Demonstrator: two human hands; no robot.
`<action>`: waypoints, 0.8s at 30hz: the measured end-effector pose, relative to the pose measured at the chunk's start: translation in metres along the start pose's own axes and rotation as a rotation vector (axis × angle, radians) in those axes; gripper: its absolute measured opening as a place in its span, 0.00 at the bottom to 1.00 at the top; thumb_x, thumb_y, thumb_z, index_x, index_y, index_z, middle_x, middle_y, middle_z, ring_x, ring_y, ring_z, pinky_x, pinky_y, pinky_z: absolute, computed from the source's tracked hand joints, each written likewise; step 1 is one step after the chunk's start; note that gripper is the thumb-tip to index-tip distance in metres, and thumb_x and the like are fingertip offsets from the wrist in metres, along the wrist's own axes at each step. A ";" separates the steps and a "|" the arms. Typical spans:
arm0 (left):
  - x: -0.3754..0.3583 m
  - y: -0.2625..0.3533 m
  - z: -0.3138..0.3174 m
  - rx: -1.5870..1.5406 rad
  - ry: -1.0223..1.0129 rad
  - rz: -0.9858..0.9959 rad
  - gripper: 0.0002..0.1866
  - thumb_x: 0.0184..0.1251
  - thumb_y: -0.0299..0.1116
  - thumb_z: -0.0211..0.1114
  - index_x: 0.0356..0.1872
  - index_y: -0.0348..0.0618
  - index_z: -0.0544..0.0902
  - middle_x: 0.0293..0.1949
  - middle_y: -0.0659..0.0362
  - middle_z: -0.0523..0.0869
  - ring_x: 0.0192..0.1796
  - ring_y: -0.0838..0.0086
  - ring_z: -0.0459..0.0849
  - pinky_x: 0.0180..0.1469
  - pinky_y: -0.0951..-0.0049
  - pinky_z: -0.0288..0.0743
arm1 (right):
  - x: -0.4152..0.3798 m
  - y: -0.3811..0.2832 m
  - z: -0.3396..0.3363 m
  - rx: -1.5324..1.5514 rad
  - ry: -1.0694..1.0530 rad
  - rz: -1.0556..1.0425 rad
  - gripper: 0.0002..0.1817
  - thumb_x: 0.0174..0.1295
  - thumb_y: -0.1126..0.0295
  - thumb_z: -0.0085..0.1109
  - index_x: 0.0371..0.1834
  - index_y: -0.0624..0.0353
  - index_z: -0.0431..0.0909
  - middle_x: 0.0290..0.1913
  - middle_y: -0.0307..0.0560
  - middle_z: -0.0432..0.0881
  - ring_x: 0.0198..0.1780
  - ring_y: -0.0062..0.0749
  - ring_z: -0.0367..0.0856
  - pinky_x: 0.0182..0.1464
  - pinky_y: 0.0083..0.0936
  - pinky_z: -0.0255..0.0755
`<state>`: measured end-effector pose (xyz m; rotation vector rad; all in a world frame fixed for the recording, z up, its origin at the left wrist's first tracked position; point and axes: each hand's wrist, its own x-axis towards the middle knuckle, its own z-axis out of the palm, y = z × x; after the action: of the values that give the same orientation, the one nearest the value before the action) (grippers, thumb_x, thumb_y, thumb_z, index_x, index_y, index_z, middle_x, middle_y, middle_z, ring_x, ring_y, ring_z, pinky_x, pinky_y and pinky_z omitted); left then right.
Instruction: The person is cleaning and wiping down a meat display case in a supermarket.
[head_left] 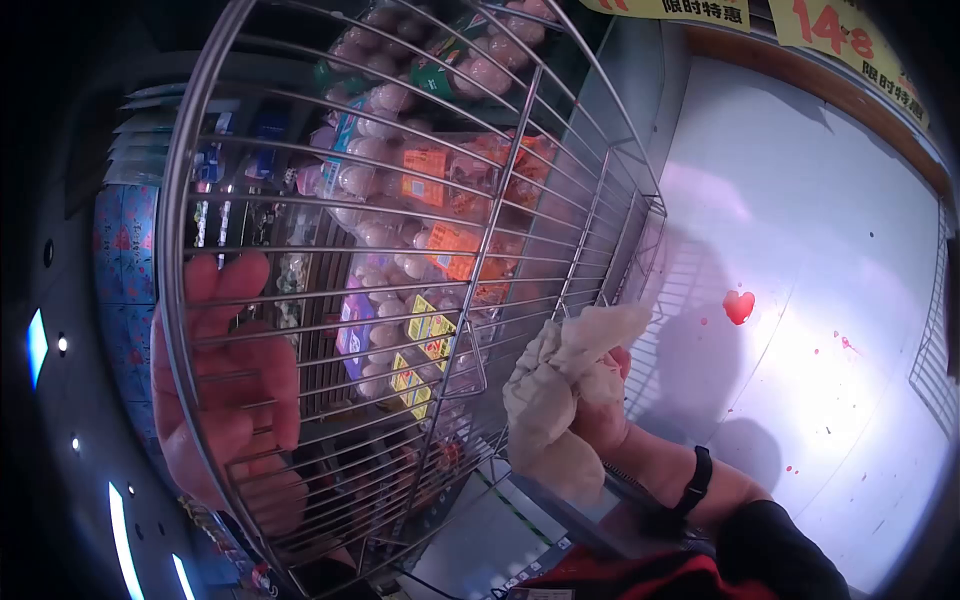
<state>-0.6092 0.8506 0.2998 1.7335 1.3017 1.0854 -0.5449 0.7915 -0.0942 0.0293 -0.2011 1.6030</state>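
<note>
A metal wire rack (385,251) with a thick outer rim is tilted up across the middle of the head view. My left hand (235,385) is at its left rim, seen partly through the wires, with curled fingers around the rack's edge. A crumpled off-white cloth (545,395) is bunched in my right hand (603,410), close to the rack's lower right side. The cloth covers most of that hand's fingers. A dark band circles my right wrist.
Beyond the wires lie several clear packs of eggs (375,185) with orange and yellow labels. Stacked blue patterned boxes (127,245) stand at the left. A white panel (800,230) on the right bears a red heart mark (739,307). Yellow price signs (840,45) hang at the top right.
</note>
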 end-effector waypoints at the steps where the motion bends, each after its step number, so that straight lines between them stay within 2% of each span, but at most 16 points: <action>1: -0.002 -0.001 0.001 -0.005 0.001 0.000 0.46 0.37 0.20 0.58 0.70 0.29 0.67 0.62 0.40 0.79 0.35 0.73 0.87 0.22 0.82 0.80 | -0.007 -0.001 -0.001 -0.348 -0.049 -0.137 0.30 0.57 0.58 0.70 0.64 0.47 0.75 0.67 0.49 0.71 0.64 0.56 0.68 0.68 0.50 0.64; 3: -0.005 -0.001 0.003 -0.016 -0.002 -0.001 0.46 0.37 0.20 0.57 0.70 0.29 0.67 0.62 0.40 0.79 0.35 0.73 0.87 0.22 0.82 0.80 | -0.025 -0.016 -0.005 -1.722 -0.237 -0.537 0.28 0.52 0.60 0.73 0.59 0.48 0.79 0.65 0.48 0.72 0.63 0.58 0.68 0.67 0.50 0.65; 5: -0.005 -0.001 0.003 -0.027 -0.006 0.000 0.46 0.37 0.20 0.57 0.70 0.29 0.67 0.62 0.40 0.79 0.35 0.73 0.86 0.22 0.82 0.80 | -0.030 -0.016 -0.010 -1.601 -0.152 -0.395 0.28 0.45 0.62 0.76 0.53 0.50 0.83 0.63 0.47 0.75 0.63 0.57 0.71 0.65 0.51 0.65; 8: -0.004 -0.001 0.002 -0.038 -0.015 -0.004 0.46 0.37 0.20 0.57 0.70 0.29 0.67 0.62 0.40 0.79 0.35 0.73 0.86 0.22 0.82 0.80 | -0.024 -0.051 0.024 -1.461 -0.139 -0.448 0.32 0.40 0.62 0.78 0.53 0.54 0.82 0.61 0.49 0.77 0.64 0.60 0.72 0.66 0.52 0.64; 11: 0.001 0.000 0.005 -0.049 -0.031 -0.013 0.46 0.37 0.20 0.57 0.70 0.29 0.68 0.62 0.40 0.79 0.35 0.73 0.86 0.22 0.83 0.80 | -0.008 -0.051 0.052 -1.507 -0.061 -0.494 0.30 0.40 0.63 0.78 0.51 0.55 0.82 0.58 0.48 0.78 0.62 0.59 0.72 0.66 0.51 0.64; 12: 0.002 0.000 0.006 -0.051 -0.039 -0.017 0.46 0.37 0.20 0.57 0.70 0.29 0.68 0.62 0.40 0.79 0.35 0.73 0.86 0.22 0.83 0.80 | 0.001 -0.059 0.067 -1.690 -0.143 -0.502 0.27 0.41 0.65 0.76 0.49 0.55 0.83 0.55 0.46 0.78 0.61 0.57 0.73 0.61 0.51 0.69; 15: 0.007 0.003 0.015 -0.065 -0.083 -0.023 0.46 0.36 0.20 0.57 0.70 0.29 0.68 0.62 0.40 0.79 0.35 0.73 0.86 0.22 0.83 0.79 | -0.010 -0.034 0.033 -1.699 -0.119 -0.548 0.24 0.43 0.69 0.74 0.48 0.55 0.84 0.53 0.44 0.79 0.56 0.54 0.76 0.54 0.48 0.75; 16: 0.007 0.003 0.020 -0.069 -0.104 -0.027 0.46 0.36 0.20 0.57 0.70 0.29 0.68 0.62 0.40 0.79 0.35 0.73 0.86 0.22 0.83 0.79 | -0.021 -0.033 0.031 -1.590 0.016 -0.360 0.25 0.47 0.73 0.70 0.52 0.56 0.82 0.50 0.47 0.79 0.50 0.54 0.79 0.50 0.44 0.78; 19: -0.001 0.013 0.045 -0.127 -0.168 -0.073 0.45 0.37 0.21 0.56 0.70 0.29 0.68 0.62 0.39 0.79 0.35 0.74 0.86 0.22 0.84 0.79 | -0.048 -0.044 -0.002 -1.537 -0.070 0.184 0.26 0.51 0.75 0.66 0.58 0.57 0.79 0.51 0.47 0.82 0.51 0.52 0.82 0.53 0.39 0.79; 21: -0.010 0.024 0.062 -0.200 -0.201 -0.108 0.45 0.37 0.21 0.54 0.70 0.28 0.68 0.62 0.39 0.79 0.35 0.75 0.85 0.23 0.86 0.77 | -0.066 -0.073 -0.005 -1.114 0.154 0.521 0.27 0.54 0.77 0.62 0.61 0.60 0.76 0.55 0.50 0.82 0.56 0.50 0.82 0.57 0.39 0.79; 22: -0.012 0.025 0.061 -0.142 -0.318 -0.096 0.45 0.37 0.22 0.53 0.70 0.30 0.69 0.64 0.41 0.77 0.39 0.75 0.84 0.29 0.85 0.79 | -0.077 -0.086 -0.002 -0.879 0.265 0.679 0.27 0.56 0.78 0.60 0.63 0.62 0.75 0.56 0.51 0.82 0.59 0.49 0.81 0.58 0.39 0.78; 24: -0.023 0.036 0.076 -0.160 -0.398 -0.125 0.44 0.38 0.22 0.54 0.70 0.31 0.69 0.64 0.44 0.77 0.41 0.76 0.83 0.33 0.83 0.79 | -0.096 -0.121 0.023 -0.613 0.496 0.683 0.26 0.60 0.78 0.56 0.64 0.65 0.73 0.60 0.52 0.80 0.62 0.46 0.80 0.62 0.38 0.77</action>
<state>-0.5292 0.8156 0.2969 1.6214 1.0289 0.7066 -0.4224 0.6964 -0.0717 -0.9912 -0.3264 2.0942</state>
